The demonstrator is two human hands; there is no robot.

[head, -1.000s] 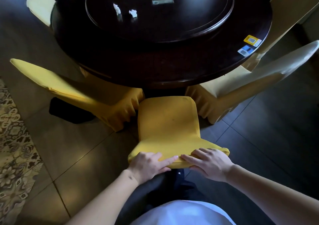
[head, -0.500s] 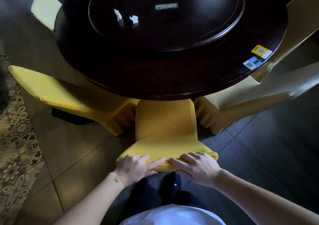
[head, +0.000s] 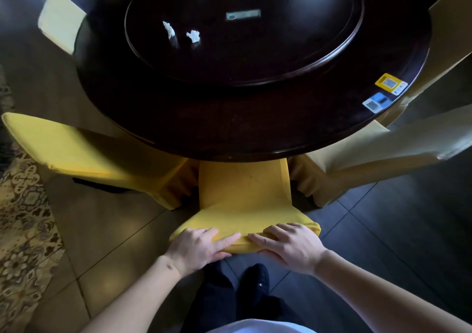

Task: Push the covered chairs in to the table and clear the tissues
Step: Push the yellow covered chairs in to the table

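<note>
The top of the yellow-covered chair [head: 244, 199] is gripped by both hands — the left hand [head: 198, 247] and the right hand [head: 290, 245] are laid side by side on its back edge, fingers curled over the fabric. Its seat is tucked under the rim of the dark round table [head: 229, 128], between two other covered chairs. Three crumpled tissues [head: 193, 35] are seen on the turntable [head: 255, 64] — well apart from the hands.

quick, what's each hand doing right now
Left hand: closed over the top of the yellow chair back.
Right hand: gripping the same chair back.
</note>
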